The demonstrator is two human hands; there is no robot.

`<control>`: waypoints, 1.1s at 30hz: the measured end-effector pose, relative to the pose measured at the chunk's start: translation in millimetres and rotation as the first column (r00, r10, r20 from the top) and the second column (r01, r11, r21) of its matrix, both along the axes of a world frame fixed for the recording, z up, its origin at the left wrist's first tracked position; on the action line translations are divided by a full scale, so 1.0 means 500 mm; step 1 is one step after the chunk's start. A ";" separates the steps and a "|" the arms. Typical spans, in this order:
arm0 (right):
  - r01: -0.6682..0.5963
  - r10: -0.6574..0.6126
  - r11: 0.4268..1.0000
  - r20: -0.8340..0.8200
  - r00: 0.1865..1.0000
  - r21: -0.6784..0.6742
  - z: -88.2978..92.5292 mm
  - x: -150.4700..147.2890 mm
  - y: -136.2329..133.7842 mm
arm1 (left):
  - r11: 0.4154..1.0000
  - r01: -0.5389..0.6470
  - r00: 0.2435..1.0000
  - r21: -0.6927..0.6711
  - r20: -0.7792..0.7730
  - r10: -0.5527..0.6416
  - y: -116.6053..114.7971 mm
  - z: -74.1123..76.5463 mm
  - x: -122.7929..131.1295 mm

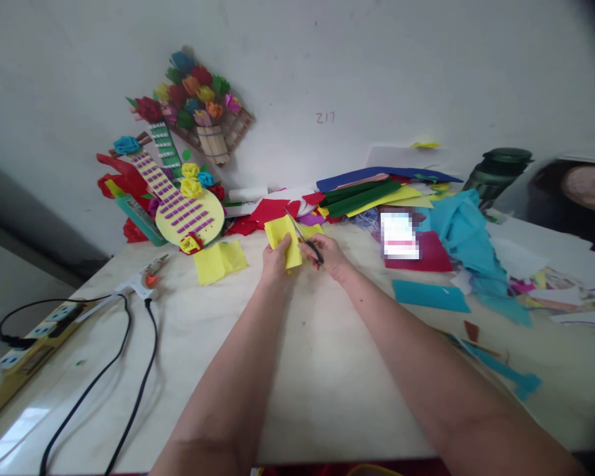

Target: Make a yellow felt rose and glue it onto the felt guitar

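In the middle of the table, my left hand (pixel 274 257) grips a folded piece of yellow crepe paper (pixel 291 248) between thumb and fingers. My right hand (pixel 330 255) is closed around the black handles of a pair of scissors (pixel 313 250). The blades point up and left, beside the right edge of the folded paper; I cannot tell whether they touch it. Another bit of yellow paper (pixel 315 231) shows just behind the scissors. Left of my hands, a creased yellow sheet (pixel 221 262) lies flat on the table.
At the back left stands a guitar-shaped craft (pixel 191 215) with paper flowers. A glue gun (pixel 141 281) and its black cable lie at left, near a power strip (pixel 34 344). Coloured paper (pixel 361 197) is piled along the wall. Blue crepe paper (pixel 469 228) and a green bottle (pixel 498 173) are at right.
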State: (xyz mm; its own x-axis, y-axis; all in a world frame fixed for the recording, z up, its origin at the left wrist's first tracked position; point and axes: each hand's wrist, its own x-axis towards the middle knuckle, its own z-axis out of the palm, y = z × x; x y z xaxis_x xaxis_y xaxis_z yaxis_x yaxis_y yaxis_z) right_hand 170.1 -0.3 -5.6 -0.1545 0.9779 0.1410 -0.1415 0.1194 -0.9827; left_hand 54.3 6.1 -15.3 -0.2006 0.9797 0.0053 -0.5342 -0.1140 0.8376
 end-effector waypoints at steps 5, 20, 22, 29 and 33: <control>0.018 -0.018 1.000 0.010 1.000 0.014 -0.010 -0.002 0.008 | 0.999 -0.017 1.000 -0.046 -0.004 0.016 -0.004 0.008 0.002; -0.092 0.092 0.996 -0.012 0.996 0.020 -0.003 0.001 -0.001 | 1.000 0.026 0.999 -0.017 -0.032 -0.027 -0.002 -0.003 -0.002; -0.104 0.105 0.994 -0.022 0.994 0.031 -0.003 0.003 -0.001 | 0.999 0.035 0.999 -0.005 -0.035 -0.035 -0.003 -0.005 -0.002; -0.111 0.110 0.993 0.006 0.994 0.027 -0.004 0.006 0.000 | 0.998 0.068 0.997 0.010 -0.028 -0.068 -0.002 -0.008 -0.001; -0.103 0.103 0.994 0.002 0.995 0.022 -0.001 0.004 -0.001 | 0.998 0.060 0.997 -0.005 -0.041 -0.061 -0.002 -0.007 -0.001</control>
